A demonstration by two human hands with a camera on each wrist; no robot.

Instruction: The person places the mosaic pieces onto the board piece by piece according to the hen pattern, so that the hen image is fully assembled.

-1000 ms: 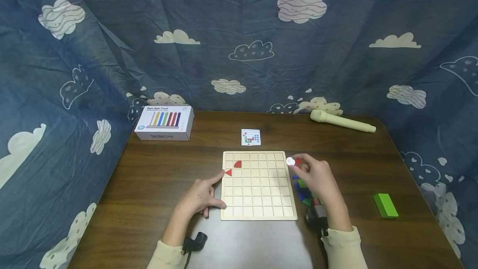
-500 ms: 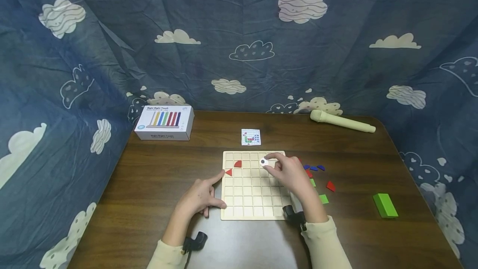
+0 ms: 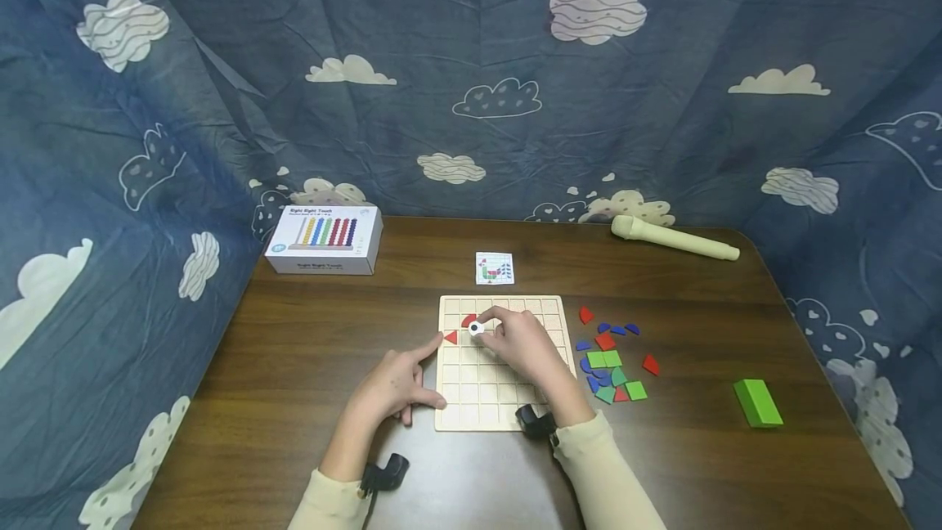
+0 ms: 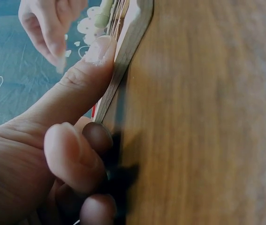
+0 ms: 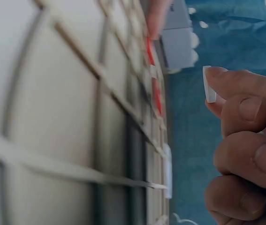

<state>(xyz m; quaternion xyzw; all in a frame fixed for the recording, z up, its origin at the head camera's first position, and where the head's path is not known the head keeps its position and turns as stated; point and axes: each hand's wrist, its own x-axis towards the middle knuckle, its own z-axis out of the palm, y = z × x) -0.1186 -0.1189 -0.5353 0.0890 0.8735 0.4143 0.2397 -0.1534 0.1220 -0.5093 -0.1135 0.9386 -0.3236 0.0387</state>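
Curtain (image 3: pixel 368 137) in dark blue, printed with pale clouds, hangs behind and beside the table (image 3: pixel 287 366), a brown wood-grain top. Near the middle of it lies a pale wooden board (image 3: pixel 489 393) divided into a grid of shallow squares. A white box (image 3: pixel 324 240) printed with coloured bead columns rests at the back left, and a pale yellow-green stick (image 3: pixel 675 238) lies at the back right.

The left hand (image 3: pixel 393 383) is at the board's left side, thumb and forefinger spread well apart, their tips touching the edge; its grip is clamped on nothing. The right hand (image 3: pixel 526 348) reaches over the board with its grip together, thumb and forefinger pinching a small white disc.

A bright green block (image 3: pixel 759 403) sits by itself far to the right. Beyond the board is a small card (image 3: pixel 495 268) bearing a coloured shape pattern. Flat loose pieces (image 3: pixel 636 390) in red, blue and green are scattered just right of the board. On its upper left squares lie a red quarter-circle (image 3: pixel 468 321) and a red triangle (image 3: pixel 451 338).

The white disc (image 3: pixel 476 328), marked with a black dot, is held above the board near the quarter-circle, apart from the surface.
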